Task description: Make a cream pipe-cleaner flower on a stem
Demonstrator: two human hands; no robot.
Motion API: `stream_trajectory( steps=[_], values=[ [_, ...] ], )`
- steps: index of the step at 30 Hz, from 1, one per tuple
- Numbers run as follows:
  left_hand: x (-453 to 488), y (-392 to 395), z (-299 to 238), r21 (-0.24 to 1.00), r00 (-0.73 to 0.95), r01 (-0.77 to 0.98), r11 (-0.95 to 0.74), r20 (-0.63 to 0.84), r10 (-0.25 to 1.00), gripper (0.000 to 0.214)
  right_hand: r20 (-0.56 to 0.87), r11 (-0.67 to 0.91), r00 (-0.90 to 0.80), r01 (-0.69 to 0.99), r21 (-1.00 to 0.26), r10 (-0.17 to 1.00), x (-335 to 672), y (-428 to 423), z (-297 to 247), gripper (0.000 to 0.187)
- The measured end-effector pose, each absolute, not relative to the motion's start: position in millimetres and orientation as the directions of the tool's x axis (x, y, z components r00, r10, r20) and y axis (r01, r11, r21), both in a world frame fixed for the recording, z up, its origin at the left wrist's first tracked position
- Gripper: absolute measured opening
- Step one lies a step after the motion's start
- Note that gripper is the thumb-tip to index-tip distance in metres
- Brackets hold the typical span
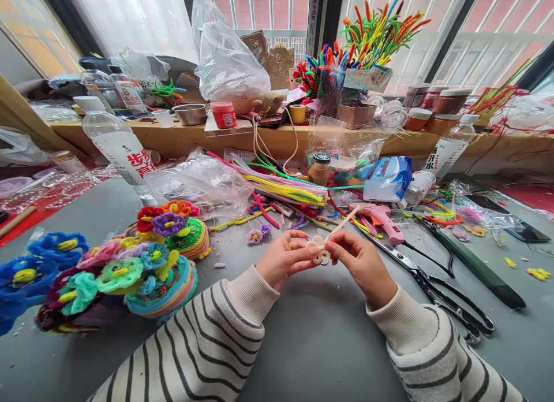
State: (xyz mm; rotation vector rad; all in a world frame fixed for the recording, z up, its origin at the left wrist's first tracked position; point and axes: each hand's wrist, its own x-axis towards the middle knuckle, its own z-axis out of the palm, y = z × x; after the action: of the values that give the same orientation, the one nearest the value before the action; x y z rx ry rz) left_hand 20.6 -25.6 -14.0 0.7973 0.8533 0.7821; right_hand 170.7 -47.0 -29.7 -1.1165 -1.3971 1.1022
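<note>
Cream pipe cleaner [318, 241] — looped, straight tail [343, 223] — pinched in left fingers [303, 255] and right fingers [341, 252].

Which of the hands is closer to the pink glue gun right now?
Right. The right hand is on the near side of the pink glue gun, slightly to its left; the left hand is farther left, pinching the white looped piece.
</note>
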Motion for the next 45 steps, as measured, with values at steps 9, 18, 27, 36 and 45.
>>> stream_trajectory(
  steps=[9, 18, 27, 36, 45],
  values=[
    [19, -25, -16, 0.819, 0.46, -0.282, 0.5, -0.341, 0.82, 0.038, 0.101, 0.102, -0.097, 0.006, -0.995, 0.99, 169, -49, -29, 0.017],
    [18, -24, -16, 0.758, 0.506, -0.323, 0.567, -0.368, 0.78, 0.037, 0.026, 0.01, -0.167, -0.094, -0.996, 0.986, 180, -45, -27, 0.019],
    [18, -25, -16, 0.784, 0.545, -0.289, 0.549, -0.337, 0.768, 0.035, -0.219, -0.349, -0.349, -0.372, -0.86, 0.911, 177, -47, -33, 0.015],
    [18, -24, -17, 0.794, 0.493, -0.299, 0.529, -0.346, 0.798, 0.038, -0.134, -0.173, -0.164, -0.25, -0.953, 0.977, 170, -49, -30, 0.016],
    [18, -24, -15, 0.746, 0.515, -0.307, 0.591, -0.392, 0.763, 0.031, 0.759, 0.643, -0.214, 0.694, -0.325, 0.615, 186, -53, -20, 0.022]
  ],
)
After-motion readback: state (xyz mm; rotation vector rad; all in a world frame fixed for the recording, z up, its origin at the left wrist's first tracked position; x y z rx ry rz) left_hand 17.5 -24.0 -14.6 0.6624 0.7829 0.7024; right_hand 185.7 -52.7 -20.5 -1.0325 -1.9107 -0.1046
